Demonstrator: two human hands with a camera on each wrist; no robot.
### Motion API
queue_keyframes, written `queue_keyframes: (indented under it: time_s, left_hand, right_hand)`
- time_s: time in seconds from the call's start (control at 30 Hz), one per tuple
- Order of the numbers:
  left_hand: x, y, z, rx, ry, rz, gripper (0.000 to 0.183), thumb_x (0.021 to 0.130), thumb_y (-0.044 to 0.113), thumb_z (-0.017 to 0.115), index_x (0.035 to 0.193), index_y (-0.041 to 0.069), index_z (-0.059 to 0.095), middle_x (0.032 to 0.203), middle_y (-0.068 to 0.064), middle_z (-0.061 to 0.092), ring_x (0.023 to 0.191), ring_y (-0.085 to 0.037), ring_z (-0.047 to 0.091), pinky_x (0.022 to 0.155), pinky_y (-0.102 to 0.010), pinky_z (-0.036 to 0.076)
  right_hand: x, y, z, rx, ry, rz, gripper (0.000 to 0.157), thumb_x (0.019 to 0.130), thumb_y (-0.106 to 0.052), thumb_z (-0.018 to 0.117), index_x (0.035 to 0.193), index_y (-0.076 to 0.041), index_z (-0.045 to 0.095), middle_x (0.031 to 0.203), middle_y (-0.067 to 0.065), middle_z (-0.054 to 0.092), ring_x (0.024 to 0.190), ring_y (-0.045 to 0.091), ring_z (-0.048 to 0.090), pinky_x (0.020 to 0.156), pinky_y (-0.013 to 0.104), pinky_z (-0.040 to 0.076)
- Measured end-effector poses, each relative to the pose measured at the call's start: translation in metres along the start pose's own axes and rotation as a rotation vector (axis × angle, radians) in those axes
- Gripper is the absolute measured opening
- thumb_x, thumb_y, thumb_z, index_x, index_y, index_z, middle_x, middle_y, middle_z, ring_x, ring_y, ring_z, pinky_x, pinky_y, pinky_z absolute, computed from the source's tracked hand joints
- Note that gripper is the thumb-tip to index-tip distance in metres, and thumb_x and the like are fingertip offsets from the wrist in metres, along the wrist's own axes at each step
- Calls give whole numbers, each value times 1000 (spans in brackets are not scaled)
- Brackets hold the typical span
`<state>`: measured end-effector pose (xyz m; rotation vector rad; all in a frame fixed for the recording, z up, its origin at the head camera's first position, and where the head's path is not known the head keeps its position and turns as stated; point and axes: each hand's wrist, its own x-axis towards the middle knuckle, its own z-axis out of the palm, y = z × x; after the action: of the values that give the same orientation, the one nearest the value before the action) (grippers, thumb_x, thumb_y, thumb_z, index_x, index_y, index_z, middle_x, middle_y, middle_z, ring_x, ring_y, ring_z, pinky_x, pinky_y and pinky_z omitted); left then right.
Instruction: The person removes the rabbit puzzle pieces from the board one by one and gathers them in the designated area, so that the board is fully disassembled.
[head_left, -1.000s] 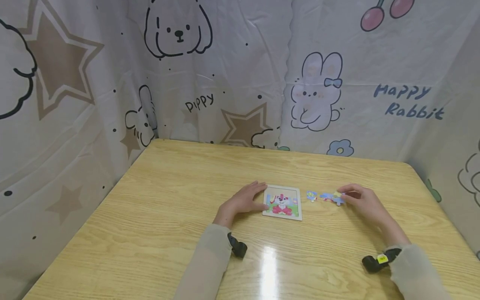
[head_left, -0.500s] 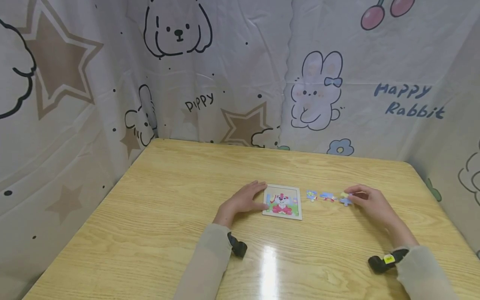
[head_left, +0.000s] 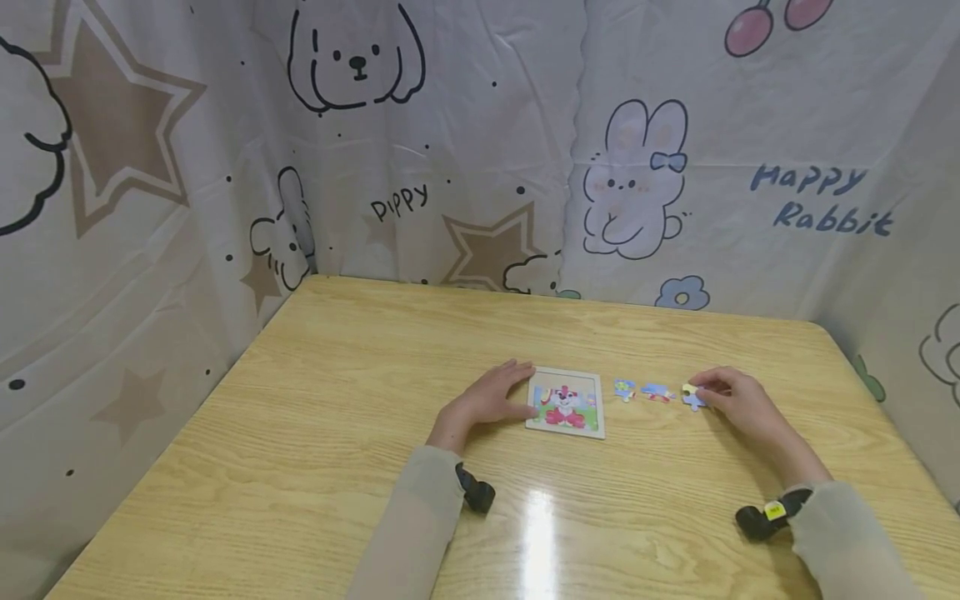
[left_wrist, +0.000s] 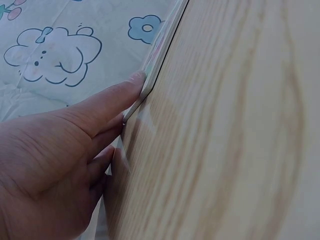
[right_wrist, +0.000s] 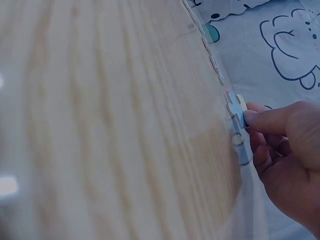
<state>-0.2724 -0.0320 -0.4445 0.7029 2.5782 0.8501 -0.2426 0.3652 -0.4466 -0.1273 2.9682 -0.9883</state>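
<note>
A square jigsaw tray (head_left: 532, 427) with a pink-and-white cartoon animal partly assembled in it lies on the table. My left hand (head_left: 491, 398) rests at its left side, fingers extended toward the far corner; in the left wrist view the thumb (left_wrist: 132, 85) touches the tray's edge. To the right, my right hand (head_left: 738, 404) pinches a blue-and-yellow puzzle piece (right_wrist: 236, 109) between thumb and fingertips, close over the tabletop. Between tray and right hand lie a blue piece with a yellow-green flower (head_left: 624, 388) and a blue, red and white piece (head_left: 657, 392).
The wooden table (head_left: 337, 375) reaches back to a patterned curtain (head_left: 465, 150), which also hangs along both sides. Black wrist cameras sit at the left cuff (head_left: 476, 492) and right cuff (head_left: 765, 521). Light glares on the near tabletop.
My right hand has shifted right with the pinched puzzle piece, away from the blue, red and white one it overlapped, and the held piece has turned slightly. My left hand stays at the tray.
</note>
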Motion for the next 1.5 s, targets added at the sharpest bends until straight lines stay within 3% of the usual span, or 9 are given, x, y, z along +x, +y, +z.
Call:
queue_keyframes:
  time_s: [0.23,0.43,0.67,0.77,0.9,1.5]
  left_hand:
    - [-1,1,0,3,5,7,73,92,38,67,153,15,34,163,-3,28,155,-25,15,127,-45,15]
    - [-2,2,-1,-8,8,7,72,92,37,67,153,15,35,162,-4,29,155,-25,15,127,-46,15]
    - [-2,3,-2,-10,8,6,72,92,36,67,153,14,35,162,-5,29,154,-25,15,127,-45,15]
    - [-2,3,-2,-11,7,8,72,92,36,67,153,14,35,162,-5,29,154,-25,15,127,-45,15]
    - [-2,2,-1,-14,7,12,73,92,36,67,153,14,35,162,-5,29,154,-26,15,127,-46,15]
    - [-1,1,-1,-13,5,-5,73,91,38,67,153,17,35,163,-1,29,155,-23,14,127,-45,16]
  right_hand:
    - [2,0,1,-25,-12,-5,24,98,-10,57,117,4,62,120,26,59,104,32,57,81,27,45]
    - [1,-3,2,-36,22,-30,24,97,-10,59,116,3,63,118,25,60,103,30,58,81,26,46]
    - [4,-19,11,-10,19,-96,24,94,-12,64,115,1,65,113,21,62,96,15,57,78,14,46]
    - [7,-30,18,1,14,-129,24,93,-13,66,114,-1,66,110,18,63,91,8,55,79,15,48]
    - [12,-45,29,24,4,-166,23,92,-14,68,111,-1,67,109,16,64,91,9,55,81,20,49]
    - [34,-102,73,132,-192,-270,21,93,-9,64,114,-8,66,101,8,59,89,19,48,73,20,43]
